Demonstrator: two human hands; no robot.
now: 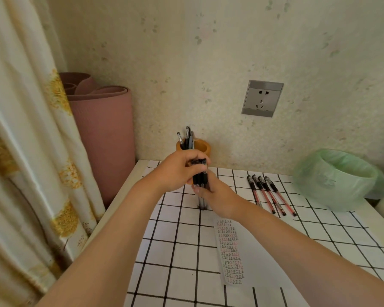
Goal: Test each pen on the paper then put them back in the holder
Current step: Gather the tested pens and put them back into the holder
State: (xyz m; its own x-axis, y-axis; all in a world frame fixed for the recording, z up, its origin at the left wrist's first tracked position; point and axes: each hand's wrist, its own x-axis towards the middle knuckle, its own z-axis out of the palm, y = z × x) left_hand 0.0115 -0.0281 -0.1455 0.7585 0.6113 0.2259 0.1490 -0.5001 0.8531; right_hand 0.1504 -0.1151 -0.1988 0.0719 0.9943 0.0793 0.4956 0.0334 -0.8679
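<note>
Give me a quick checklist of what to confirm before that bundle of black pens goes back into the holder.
1. Bundle secured: the left hand and right hand both grip the bunch of black pens: ok.
2. Pens aligned: they stand upright with lower ends on the black-and-white checked tablecloth: ok.
3. Room in the round orange holder: several pens fill its left side, the right side looks open: ok.
4. Caps on: black caps show at the top of the bundle: ok.
5. Testing done: the white paper sheet carries rows of marks, but which pens made them: cannot tell.
6. Four red pens lie on the cloth, not returned: not ok.
</note>
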